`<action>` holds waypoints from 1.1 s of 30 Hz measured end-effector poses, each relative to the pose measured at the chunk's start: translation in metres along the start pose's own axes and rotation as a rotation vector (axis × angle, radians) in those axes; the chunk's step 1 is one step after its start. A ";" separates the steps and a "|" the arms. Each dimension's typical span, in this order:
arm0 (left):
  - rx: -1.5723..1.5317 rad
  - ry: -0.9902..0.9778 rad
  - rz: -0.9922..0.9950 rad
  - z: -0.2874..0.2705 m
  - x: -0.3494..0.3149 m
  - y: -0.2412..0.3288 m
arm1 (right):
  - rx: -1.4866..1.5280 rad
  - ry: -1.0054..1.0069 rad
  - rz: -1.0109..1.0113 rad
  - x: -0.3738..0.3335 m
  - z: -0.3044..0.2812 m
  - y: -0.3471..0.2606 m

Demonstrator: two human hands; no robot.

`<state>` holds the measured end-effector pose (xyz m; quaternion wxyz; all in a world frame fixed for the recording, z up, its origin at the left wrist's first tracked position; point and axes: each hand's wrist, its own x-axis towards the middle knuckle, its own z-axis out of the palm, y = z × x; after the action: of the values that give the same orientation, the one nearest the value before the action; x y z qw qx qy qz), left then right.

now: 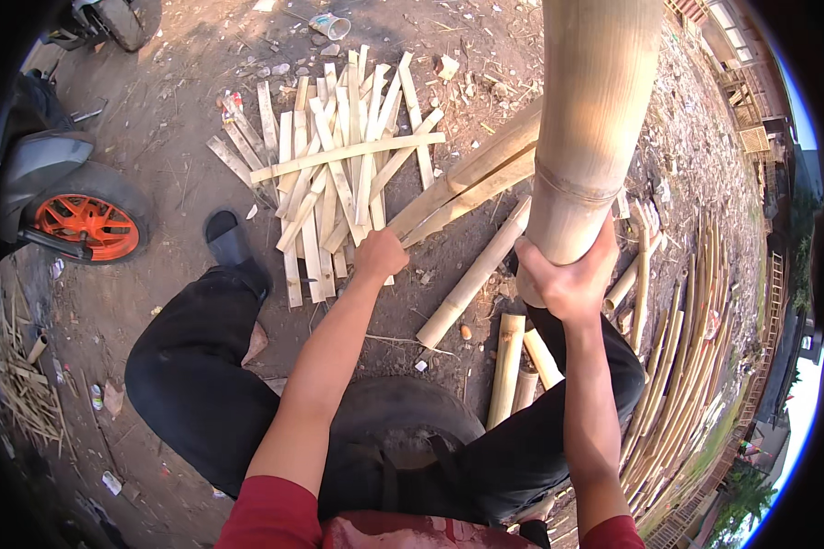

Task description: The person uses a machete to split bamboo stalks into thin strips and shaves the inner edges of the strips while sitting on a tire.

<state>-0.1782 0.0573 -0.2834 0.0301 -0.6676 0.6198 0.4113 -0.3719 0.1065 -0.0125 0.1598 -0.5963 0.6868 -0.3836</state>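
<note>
My right hand [572,274] is wrapped round the lower end of a thick bamboo pole [581,119], which rises steeply past the top edge of the view. My left hand [382,256] is closed in a fist at the near end of a split bamboo piece [471,178], which has a dark gap along its length. What the left fingers hold is hidden. Just beyond and left of that fist lies a loose pile of flat bamboo strips [339,165], several of them crossing each other. A shorter bamboo length [476,274] rests on the ground between my hands.
Cut bamboo pieces [506,366] lie by my right leg, and long bamboo poles [682,339] stretch along the right. A motorbike wheel with an orange rim [87,220] stands at left. A black tyre [403,412] is between my legs. A plastic cup [330,26] lies far off.
</note>
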 end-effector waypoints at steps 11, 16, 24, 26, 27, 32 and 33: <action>-0.001 -0.033 -0.030 0.004 0.005 -0.044 | -0.458 -0.675 0.367 -0.083 0.083 0.106; -0.088 -0.022 -0.138 0.015 -0.006 -0.058 | -0.184 -0.375 0.114 -0.035 0.060 0.045; -0.025 -0.112 -0.147 0.016 -0.011 -0.061 | -0.476 -0.835 0.425 -0.117 0.118 0.119; -0.046 -0.088 -0.182 0.023 -0.015 -0.066 | -0.470 -0.906 0.389 -0.126 0.118 0.116; -0.057 -0.064 -0.155 0.024 -0.015 -0.072 | -0.410 -0.890 0.416 -0.121 0.116 0.114; -0.055 0.006 -0.156 0.030 -0.013 -0.093 | -0.090 -0.715 0.274 -0.084 0.046 0.021; -0.035 0.004 -0.141 0.028 -0.011 -0.089 | 0.010 -0.642 0.209 -0.074 0.024 0.016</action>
<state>-0.1155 0.1016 -0.3368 0.0458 -0.7109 0.5641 0.4175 -0.3489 0.1682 -0.0572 0.4095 -0.6124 0.6568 -0.1610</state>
